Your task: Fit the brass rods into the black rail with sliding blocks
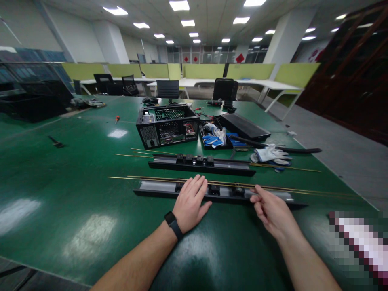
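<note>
At the centre of the frame, the left hand [191, 202] (a dark smartwatch [173, 225] on its wrist) lies palm down over the nearer black channel [165, 194], fingers extended, thumb spread out. Right of centre, the right hand [269, 210] curls its fingers by the thin brass-coloured rods [227, 184] running along that channel; whether it pinches one, I cannot tell. Just above lies a second black channel [200, 168] with small black blocks [199, 160], and beyond it, at upper centre, an open computer case [150, 137].
</note>
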Tool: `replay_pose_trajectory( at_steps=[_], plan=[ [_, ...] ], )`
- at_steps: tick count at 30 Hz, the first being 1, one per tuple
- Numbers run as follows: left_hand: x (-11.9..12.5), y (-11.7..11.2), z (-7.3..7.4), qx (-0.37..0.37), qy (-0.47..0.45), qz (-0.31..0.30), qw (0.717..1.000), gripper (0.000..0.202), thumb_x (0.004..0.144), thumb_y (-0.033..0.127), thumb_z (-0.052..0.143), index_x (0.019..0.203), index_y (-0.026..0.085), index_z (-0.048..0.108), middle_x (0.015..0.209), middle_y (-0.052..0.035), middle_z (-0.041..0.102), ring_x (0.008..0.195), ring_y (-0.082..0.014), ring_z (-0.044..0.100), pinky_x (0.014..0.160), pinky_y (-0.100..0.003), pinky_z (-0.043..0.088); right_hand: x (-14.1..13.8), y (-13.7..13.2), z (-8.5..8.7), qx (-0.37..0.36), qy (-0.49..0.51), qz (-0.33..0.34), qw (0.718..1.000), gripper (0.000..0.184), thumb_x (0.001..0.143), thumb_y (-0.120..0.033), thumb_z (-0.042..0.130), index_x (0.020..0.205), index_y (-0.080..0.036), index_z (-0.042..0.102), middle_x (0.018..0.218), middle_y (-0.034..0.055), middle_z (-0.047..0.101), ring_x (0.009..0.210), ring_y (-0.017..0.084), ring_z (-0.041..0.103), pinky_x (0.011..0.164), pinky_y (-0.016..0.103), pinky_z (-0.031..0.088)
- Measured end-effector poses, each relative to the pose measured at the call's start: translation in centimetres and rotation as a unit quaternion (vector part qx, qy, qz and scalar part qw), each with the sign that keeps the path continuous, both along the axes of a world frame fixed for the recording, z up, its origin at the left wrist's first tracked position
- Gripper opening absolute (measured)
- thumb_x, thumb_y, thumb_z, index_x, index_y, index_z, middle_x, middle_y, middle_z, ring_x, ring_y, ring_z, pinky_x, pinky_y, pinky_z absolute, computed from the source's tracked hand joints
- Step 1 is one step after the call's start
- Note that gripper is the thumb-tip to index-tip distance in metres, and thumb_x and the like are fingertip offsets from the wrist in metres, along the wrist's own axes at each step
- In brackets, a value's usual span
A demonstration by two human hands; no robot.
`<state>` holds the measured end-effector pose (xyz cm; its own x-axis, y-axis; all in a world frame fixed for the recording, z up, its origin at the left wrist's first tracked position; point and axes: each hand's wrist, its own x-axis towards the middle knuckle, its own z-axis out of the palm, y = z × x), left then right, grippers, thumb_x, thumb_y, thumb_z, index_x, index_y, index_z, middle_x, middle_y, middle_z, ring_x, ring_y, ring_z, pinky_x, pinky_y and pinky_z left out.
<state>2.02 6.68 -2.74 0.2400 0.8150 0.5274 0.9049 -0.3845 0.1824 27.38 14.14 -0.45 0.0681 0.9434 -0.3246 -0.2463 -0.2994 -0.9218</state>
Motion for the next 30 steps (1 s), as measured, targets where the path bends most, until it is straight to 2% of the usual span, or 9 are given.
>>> replay_pose_trajectory(
  at_steps=[4, 6, 12, 18, 20, 23, 25, 30],
  plan=[
    [-0.1, 0.0, -0.1, -0.002, -0.004, -0.002, 1.0, 0.066, 0.092, 0.033, 0.056, 0.15, 0.015, 0.032, 0.151, -0.0147, 0.043, 0.146, -0.0279, 0.031, 0.118, -0.051, 0.029, 1.0, 0.6, 0.1, -0.006, 0.002, -0.087, 0.996, 0.019, 0.086, -0.031, 0.066, 0.079, -0.018, 0.054, 0.058, -0.0015, 0.059, 0.03, 0.004, 0.037, 0.022, 0.012, 0.021],
    [-0.1, 0.0, -0.2, -0.002, -0.005, 0.0, 1.0, 0.066, 0.092, 0.033, 0.057, 0.15, 0.014, 0.033, 0.152, -0.0147, 0.043, 0.146, -0.0278, 0.031, 0.119, -0.051, 0.029, 1.1, 0.7, 0.2, -0.004, 0.01, -0.102, 0.995, 0.018, 0.085, -0.03, 0.068, 0.08, -0.018, 0.055, 0.057, -0.0031, 0.056, 0.03, 0.004, 0.037, 0.022, 0.012, 0.022],
    [0.0, 0.0, -0.1, -0.002, -0.003, 0.002, 1.0, 0.066, 0.092, 0.033, 0.057, 0.15, 0.015, 0.032, 0.151, -0.0148, 0.043, 0.146, -0.0279, 0.031, 0.118, -0.051, 0.029, -0.1, 0.0, 0.5, -0.014, 0.023, 0.006, 1.0, 0.023, 0.08, -0.033, 0.074, 0.083, -0.016, 0.059, 0.06, -0.001, 0.059, 0.03, 0.004, 0.035, 0.021, 0.012, 0.019],
    [0.0, 0.0, -0.1, -0.002, -0.004, -0.002, 1.0, 0.065, 0.092, 0.034, 0.055, 0.151, 0.016, 0.032, 0.151, -0.0145, 0.043, 0.146, -0.0284, 0.03, 0.118, -0.052, 0.029, 1.1, 0.6, 0.1, -0.01, 0.015, -0.108, 0.994, 0.016, 0.085, -0.029, 0.067, 0.083, -0.016, 0.058, 0.058, -0.0023, 0.057, 0.032, 0.004, 0.038, 0.022, 0.012, 0.022],
    [0.0, -0.1, -0.1, -0.004, -0.004, -0.002, 1.0, 0.066, 0.092, 0.034, 0.056, 0.15, 0.015, 0.032, 0.152, -0.0147, 0.042, 0.146, -0.0284, 0.03, 0.118, -0.052, 0.029, 1.1, 0.5, -0.1, -0.001, 0.016, -0.081, 0.997, 0.018, 0.083, -0.03, 0.071, 0.084, -0.016, 0.059, 0.059, -0.0028, 0.057, 0.032, 0.004, 0.038, 0.023, 0.012, 0.022],
    [0.1, 0.0, -0.1, -0.005, 0.0, -0.002, 1.0, 0.065, 0.092, 0.033, 0.056, 0.15, 0.014, 0.033, 0.152, -0.015, 0.042, 0.146, -0.0278, 0.03, 0.119, -0.051, 0.029, 0.6, 0.2, -0.2, -0.001, 0.016, 0.002, 1.0, 0.023, 0.079, -0.034, 0.075, 0.085, -0.016, 0.061, 0.061, -0.0011, 0.059, 0.031, 0.004, 0.036, 0.022, 0.012, 0.02],
    [0.1, 0.0, -0.1, -0.004, 0.003, 0.0, 1.0, 0.063, 0.092, 0.033, 0.056, 0.148, 0.013, 0.035, 0.152, -0.0147, 0.042, 0.146, -0.0273, 0.03, 0.119, -0.05, 0.028, 0.3, 0.1, -0.3, -0.002, 0.016, 0.017, 1.0, 0.024, 0.081, -0.035, 0.073, 0.086, -0.015, 0.061, 0.062, 0.0006, 0.061, 0.031, 0.004, 0.036, 0.022, 0.012, 0.019],
    [0.0, 0.0, -0.1, -0.004, 0.002, 0.0, 1.0, 0.063, 0.092, 0.033, 0.057, 0.148, 0.013, 0.036, 0.151, -0.0146, 0.043, 0.146, -0.027, 0.03, 0.12, -0.049, 0.028, 0.9, 0.6, -0.1, 0.0, 0.011, -0.089, 0.996, 0.015, 0.087, -0.028, 0.065, 0.083, -0.016, 0.057, 0.058, -0.0014, 0.058, 0.031, 0.005, 0.038, 0.022, 0.012, 0.021]
  ],
)
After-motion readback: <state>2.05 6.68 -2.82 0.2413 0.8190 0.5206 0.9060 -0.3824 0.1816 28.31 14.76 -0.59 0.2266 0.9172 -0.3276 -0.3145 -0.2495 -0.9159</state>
